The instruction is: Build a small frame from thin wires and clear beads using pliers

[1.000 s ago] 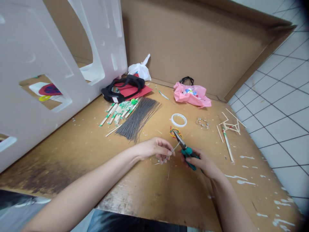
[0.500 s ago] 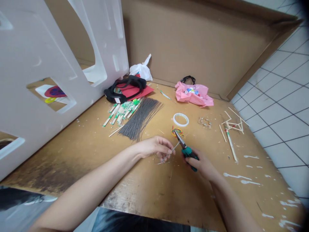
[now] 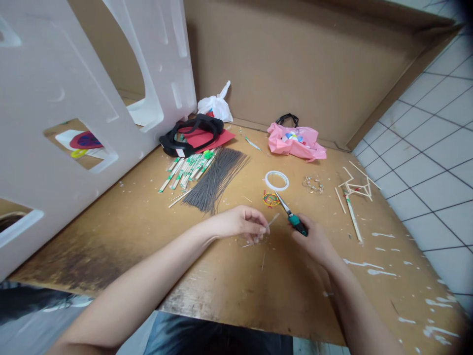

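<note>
right hand grips pliers, left hand pinches wire above spattered bench beside tiles

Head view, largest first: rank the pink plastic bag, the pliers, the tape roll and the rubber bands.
Pink plastic bag, then pliers, then tape roll, then rubber bands. The pliers are nearer the camera, so their place above the tape roll is unsure.
</note>
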The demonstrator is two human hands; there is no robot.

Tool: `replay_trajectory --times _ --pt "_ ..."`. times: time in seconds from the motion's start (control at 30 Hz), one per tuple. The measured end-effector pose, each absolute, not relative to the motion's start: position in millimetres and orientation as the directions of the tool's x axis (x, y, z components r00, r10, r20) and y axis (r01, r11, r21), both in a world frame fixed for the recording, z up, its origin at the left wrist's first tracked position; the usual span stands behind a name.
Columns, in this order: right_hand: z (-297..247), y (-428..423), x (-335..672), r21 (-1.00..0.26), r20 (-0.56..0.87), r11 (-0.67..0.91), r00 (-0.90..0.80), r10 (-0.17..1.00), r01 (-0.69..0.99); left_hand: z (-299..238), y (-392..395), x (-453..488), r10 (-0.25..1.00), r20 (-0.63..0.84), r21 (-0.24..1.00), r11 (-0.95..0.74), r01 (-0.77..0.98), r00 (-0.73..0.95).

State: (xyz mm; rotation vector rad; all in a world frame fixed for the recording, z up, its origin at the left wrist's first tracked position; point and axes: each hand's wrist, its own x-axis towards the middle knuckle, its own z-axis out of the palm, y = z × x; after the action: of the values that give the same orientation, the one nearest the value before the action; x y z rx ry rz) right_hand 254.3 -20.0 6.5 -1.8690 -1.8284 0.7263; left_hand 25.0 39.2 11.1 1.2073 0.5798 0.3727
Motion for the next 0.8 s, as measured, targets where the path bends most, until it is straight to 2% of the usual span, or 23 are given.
replay_trajectory --times 0.07,0.13,0.23,0.33,0.53,0.8 --pt "8.8 -24.1 250.6 -0.555 -0.076 -0.026 -0.02 0.997 0.831 17.1 34.8 27.4 0.754 -0.094 0.981 0.18 -0.066 0.65" --pt "11.4 -30.1 242.5 -0.465 -0.081 0.001 -0.043 0.996 0.885 21.5 30.7 30.2 0.894 0.085 0.993 -0.042 -0.106 0.44" --pt "16.1 -39.2 227.3 -0.336 -0.085 0.021 -0.053 0.995 0.942 22.5 24.9 35.0 0.915 0.323 0.942 -0.335 0.01 0.241" --pt "19.3 -45.3 216.5 -0.27 -0.097 0.055 -0.084 0.992 0.961 18.8 20.7 38.9 0.861 0.456 0.859 -0.492 0.143 0.225" --pt "18.2 -47.3 211.9 -0.239 -0.108 0.092 -0.12 0.987 0.967 14.4 17.6 40.5 0.798 0.515 0.782 -0.586 0.21 0.312" --pt "15.5 -46.3 212.0 -0.224 -0.093 0.139 -0.163 0.982 0.965 15.3 18.0 39.4 0.814 0.423 0.805 -0.539 0.247 0.397"
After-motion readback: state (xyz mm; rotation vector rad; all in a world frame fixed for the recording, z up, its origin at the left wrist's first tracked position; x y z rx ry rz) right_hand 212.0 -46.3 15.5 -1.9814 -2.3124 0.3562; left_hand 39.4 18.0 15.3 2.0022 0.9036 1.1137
